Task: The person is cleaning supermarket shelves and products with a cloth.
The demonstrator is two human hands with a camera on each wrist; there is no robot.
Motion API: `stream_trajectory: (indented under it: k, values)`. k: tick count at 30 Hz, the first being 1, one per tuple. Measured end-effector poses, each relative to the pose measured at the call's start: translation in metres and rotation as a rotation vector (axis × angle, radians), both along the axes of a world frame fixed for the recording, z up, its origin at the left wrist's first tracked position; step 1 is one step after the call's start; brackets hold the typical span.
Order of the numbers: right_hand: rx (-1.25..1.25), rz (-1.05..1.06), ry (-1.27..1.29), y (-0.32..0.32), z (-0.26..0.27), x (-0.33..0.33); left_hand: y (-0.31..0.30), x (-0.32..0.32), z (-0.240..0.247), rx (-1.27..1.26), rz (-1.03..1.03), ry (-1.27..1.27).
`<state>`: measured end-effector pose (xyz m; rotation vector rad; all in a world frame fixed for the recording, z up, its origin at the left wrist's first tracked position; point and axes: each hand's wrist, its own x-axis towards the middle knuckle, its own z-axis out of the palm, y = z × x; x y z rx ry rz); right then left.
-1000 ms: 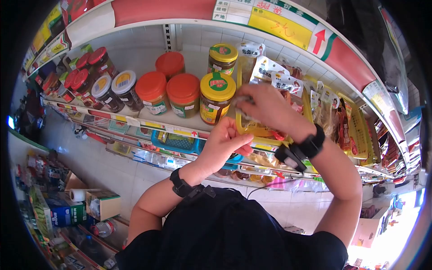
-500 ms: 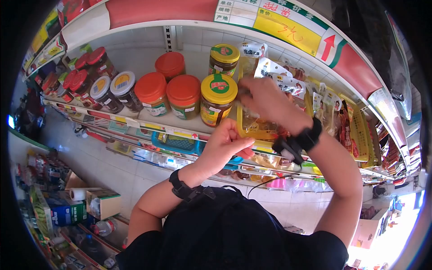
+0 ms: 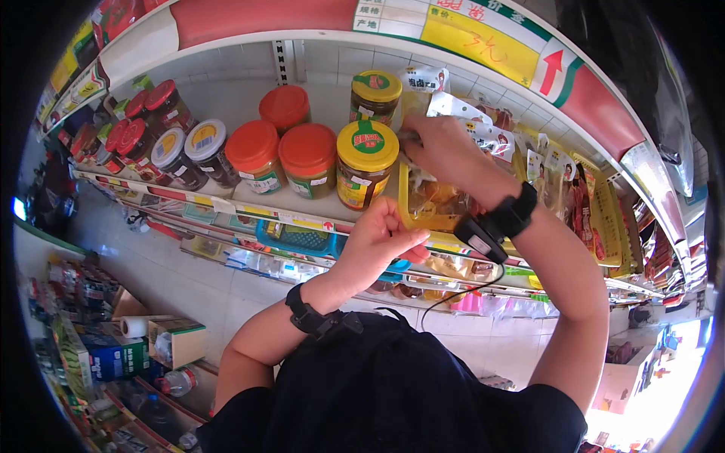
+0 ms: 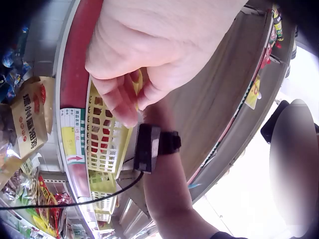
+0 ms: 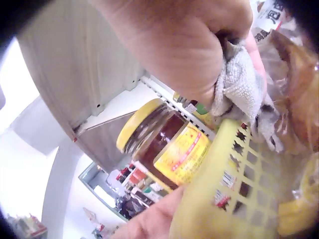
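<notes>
My left hand (image 3: 374,245) pinches the front corner of a yellow plastic basket (image 3: 434,221) between thumb and fingers; in the left wrist view the yellow rim shows between them. My right hand (image 3: 445,155) grips a crumpled grey cloth (image 5: 239,84) over the basket's left rim. In the right wrist view the cloth hangs over that rim, beside the lattice wall. Clear packs of brown food with white labels (image 3: 491,140) fill the basket. Just left of it stands a yellow-lidded jar (image 3: 368,166) of dark contents.
Red-lidded jars (image 3: 308,162) and white-lidded jars (image 3: 205,143) line the shelf to the left. Another yellow basket (image 3: 604,211) of packs is at the right. Above runs a shelf edge with a price tag (image 3: 483,45). A blue basket (image 3: 294,238) sits on the shelf below.
My right hand has moved back along the basket's left rim with the cloth, away from the front corner. The left hand keeps its hold on the corner.
</notes>
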<state>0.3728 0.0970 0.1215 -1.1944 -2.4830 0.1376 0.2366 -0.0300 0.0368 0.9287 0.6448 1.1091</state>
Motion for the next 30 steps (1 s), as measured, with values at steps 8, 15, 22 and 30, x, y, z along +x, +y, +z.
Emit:
stream_trajectory:
  k: [8,15,22,30]
  values:
    - [-0.246,0.373,0.135,-0.080,0.009,0.026,-0.004,0.002,0.000,-0.029,0.009,-0.068]
    - [-0.225,0.088,0.022,-0.056,0.008,0.013,-0.005,0.000,-0.013,0.049,-0.038,-0.048]
    - [-0.240,0.364,-0.039,-0.103,0.019,0.041,-0.005,0.005,-0.005,-0.162,-0.020,-0.466]
    - [-0.144,-0.013,-0.041,-0.139,0.029,0.134,-0.010,-0.001,0.003,-0.048,0.065,0.068]
